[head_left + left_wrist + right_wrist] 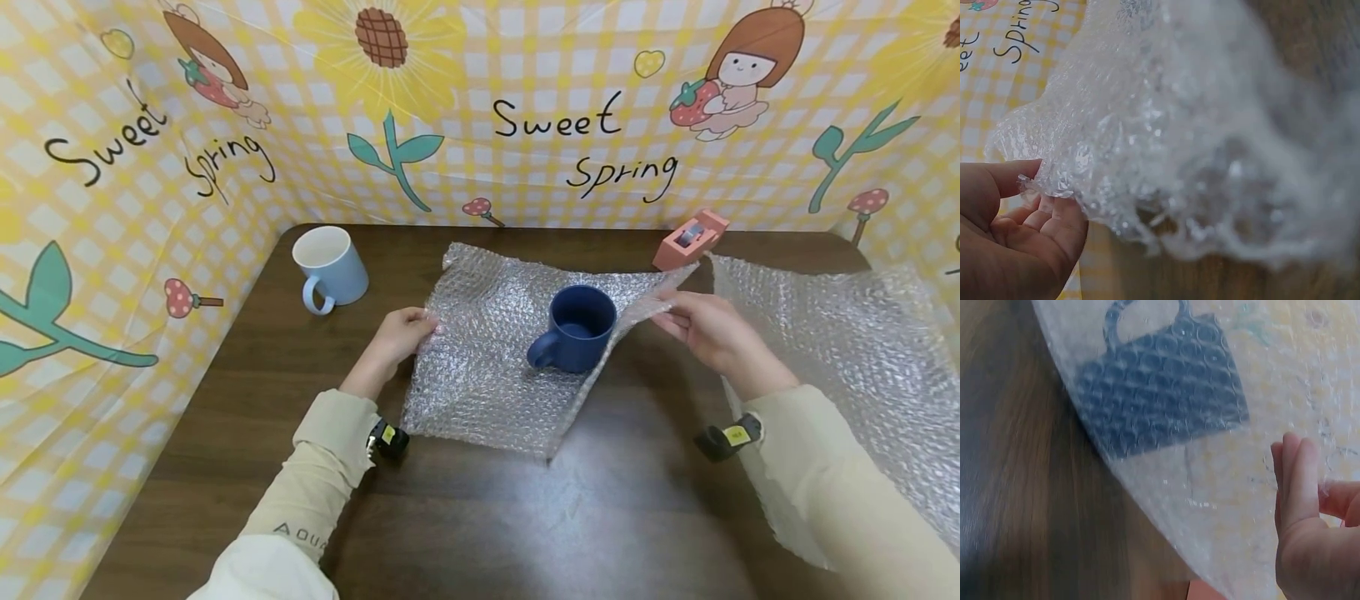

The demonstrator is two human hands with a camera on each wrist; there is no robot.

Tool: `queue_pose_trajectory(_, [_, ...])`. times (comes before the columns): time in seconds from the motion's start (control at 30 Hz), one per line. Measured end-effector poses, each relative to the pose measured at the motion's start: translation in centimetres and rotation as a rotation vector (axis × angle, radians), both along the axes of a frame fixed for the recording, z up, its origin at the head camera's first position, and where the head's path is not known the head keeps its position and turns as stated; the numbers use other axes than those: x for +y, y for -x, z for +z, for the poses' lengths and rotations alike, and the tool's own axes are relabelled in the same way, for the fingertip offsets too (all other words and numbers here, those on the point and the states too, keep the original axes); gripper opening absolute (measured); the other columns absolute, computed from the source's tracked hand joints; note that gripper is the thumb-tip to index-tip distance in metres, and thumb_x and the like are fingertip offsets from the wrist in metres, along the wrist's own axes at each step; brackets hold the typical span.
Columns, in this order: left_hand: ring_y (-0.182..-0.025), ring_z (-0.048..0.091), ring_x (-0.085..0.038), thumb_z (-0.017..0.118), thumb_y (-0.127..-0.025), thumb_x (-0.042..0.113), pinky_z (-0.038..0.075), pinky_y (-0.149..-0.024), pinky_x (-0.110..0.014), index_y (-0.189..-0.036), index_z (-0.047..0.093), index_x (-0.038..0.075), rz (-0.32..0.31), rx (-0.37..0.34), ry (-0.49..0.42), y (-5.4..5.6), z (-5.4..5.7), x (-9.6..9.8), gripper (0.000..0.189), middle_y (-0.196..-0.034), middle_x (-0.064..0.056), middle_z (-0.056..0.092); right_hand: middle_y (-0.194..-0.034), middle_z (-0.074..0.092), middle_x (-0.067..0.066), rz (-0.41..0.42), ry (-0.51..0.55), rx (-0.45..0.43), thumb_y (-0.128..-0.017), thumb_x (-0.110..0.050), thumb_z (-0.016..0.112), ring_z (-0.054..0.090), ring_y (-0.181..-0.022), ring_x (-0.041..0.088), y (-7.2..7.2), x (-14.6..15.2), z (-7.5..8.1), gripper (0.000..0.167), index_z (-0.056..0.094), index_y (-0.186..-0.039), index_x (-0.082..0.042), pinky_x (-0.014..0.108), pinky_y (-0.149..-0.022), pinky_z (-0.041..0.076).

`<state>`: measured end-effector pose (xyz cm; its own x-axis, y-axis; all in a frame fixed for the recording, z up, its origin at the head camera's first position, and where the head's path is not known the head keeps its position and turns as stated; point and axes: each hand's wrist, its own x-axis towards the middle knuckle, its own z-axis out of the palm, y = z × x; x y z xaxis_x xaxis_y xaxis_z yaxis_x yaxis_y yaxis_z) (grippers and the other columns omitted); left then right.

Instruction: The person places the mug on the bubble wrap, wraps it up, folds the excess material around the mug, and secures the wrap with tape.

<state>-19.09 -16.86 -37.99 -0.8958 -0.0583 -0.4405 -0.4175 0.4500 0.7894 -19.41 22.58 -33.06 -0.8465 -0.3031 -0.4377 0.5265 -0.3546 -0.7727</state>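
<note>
A dark blue mug (576, 329) stands upright on a sheet of bubble wrap (487, 358), its handle pointing to the lower left. At the sheet's left edge my left hand (401, 335) pinches the plastic between thumb and fingers; the left wrist view shows that edge (1072, 181) in the grip. My right hand (708, 333) pinches the right edge and holds it raised off the table, slanting up beside the mug. Through the lifted wrap, the right wrist view shows the blue mug (1166, 387) blurred behind the bubbles.
A light blue mug (337, 267) stands at the back left of the dark wooden table (480, 525). A pink tape dispenser (690, 240) sits at the back right. Another bubble wrap sheet (840, 358) lies along the right side, partly under my right arm. Patterned cloth (570, 50) hangs behind.
</note>
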Motion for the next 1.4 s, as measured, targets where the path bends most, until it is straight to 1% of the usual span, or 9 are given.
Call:
queue_pose_trajectory(0.23, [-0.09,0.056,-0.01,0.045,-0.101,0.021,0.048,-0.078,-0.019,-0.139,0.042,-0.003,-0.009,0.001,-0.037,-0.1,-0.1,-0.1,0.045,-0.131,-0.02,0.054,-0.079,0.07,0.008,-0.065,0.115,-0.077,-0.099,-0.001,0.04,0.071,-0.077,0.012,0.3,-1.5,0.1,0.032,0.066,-0.08,-0.002,0.019,-0.073,0.056])
queue_pose_trajectory(0.4, [-0.091,0.056,-0.01,0.045,-0.101,0.019,0.047,-0.077,-0.018,-0.139,0.041,-0.003,-0.014,0.005,-0.043,-0.3,0.1,-0.2,0.044,-0.132,-0.021,0.054,-0.082,0.068,0.008,-0.083,0.097,-0.076,-0.099,-0.007,0.045,0.07,-0.078,0.011,0.6,-2.5,0.1,0.008,0.05,-0.104,-0.004,0.018,-0.074,0.056])
queue_pose_trajectory(0.6, [-0.094,0.056,-0.012,0.045,-0.101,0.019,0.047,-0.079,-0.019,-0.139,0.042,-0.003,-0.017,0.005,-0.046,-0.3,0.1,-0.2,0.044,-0.132,-0.021,0.055,-0.086,0.065,0.002,-0.055,-0.01,0.009,-0.096,-0.022,0.054,0.069,-0.082,0.006,0.3,-3.5,0.5,0.046,0.031,-0.131,-0.003,0.015,-0.076,0.054])
queue_pose_trajectory(0.83, [-0.095,0.057,-0.011,0.045,-0.101,0.02,0.048,-0.079,-0.019,-0.138,0.043,-0.002,-0.02,-0.002,-0.047,-0.1,-0.1,-0.3,0.043,-0.134,-0.02,0.055,-0.088,0.064,-0.009,-0.003,-0.293,0.268,-0.097,-0.012,0.052,0.064,-0.086,-0.003,-0.8,-4.3,0.4,0.016,0.046,-0.109,-0.003,0.011,-0.081,0.051])
queue_pose_trajectory(1.03, [-0.096,0.057,-0.011,0.046,-0.101,0.021,0.048,-0.079,-0.019,-0.139,0.043,-0.002,-0.029,-0.005,-0.055,-0.2,-0.2,-0.6,0.044,-0.135,-0.02,0.054,-0.119,0.063,0.009,0.146,-0.772,0.58,-0.095,0.001,0.045,0.058,-0.111,0.01,-1.5,-5.0,-0.1,0.028,0.056,-0.12,0.006,0.023,-0.096,0.049])
queue_pose_trajectory(1.1, [-0.097,0.057,-0.012,0.046,-0.101,0.021,0.048,-0.08,-0.02,-0.139,0.042,-0.002,-0.036,-0.007,-0.062,-0.2,-0.2,-0.7,0.044,-0.136,-0.02,0.053,-0.132,0.055,0.018,0.198,-0.85,0.689,-0.089,0.011,0.038,0.053,-0.122,0.021,-1.6,-5.1,-0.5,0.039,0.059,-0.121,0.005,0.034,-0.102,0.046])
queue_pose_trajectory(1.2, [-0.094,0.056,-0.009,0.046,-0.101,0.021,0.048,-0.08,-0.019,-0.139,0.042,-0.002,-0.057,-0.007,-0.073,-0.3,-0.1,-0.8,0.045,-0.131,-0.018,0.055,-0.141,0.049,0.018,0.281,-0.962,0.881,-0.075,0.02,0.033,0.05,-0.123,0.031,-1.8,-5.0,-1.2,0.06,0.06,-0.124,-0.001,0.037,-0.09,0.051])
queue_pose_trajectory(1.33, [-0.083,0.056,-0.004,0.045,-0.101,0.018,0.049,-0.074,-0.016,-0.142,0.039,0.003,-0.096,-0.012,-0.1,-0.3,-0.1,-1.2,0.044,-0.115,-0.011,0.057,-0.148,0.042,0.018,0.413,-1.137,1.161,-0.07,0.025,0.036,0.047,-0.125,0.039,-1.9,-4.9,-1.9,0.071,0.055,-0.133,-0.005,0.044,-0.087,0.047])
queue_pose_trajectory(1.4, [-0.08,0.056,-0.003,0.044,-0.101,0.015,0.049,-0.073,-0.015,-0.145,0.036,0.006,-0.118,-0.023,-0.118,-0.4,-0.2,-1.3,0.046,-0.111,-0.008,0.056,-0.149,0.04,0.018,0.477,-1.21,1.286,-0.072,0.026,0.04,0.042,-0.129,0.042,-2.0,-4.9,-2.3,0.072,0.051,-0.137,-0.004,0.053,-0.101,0.04])
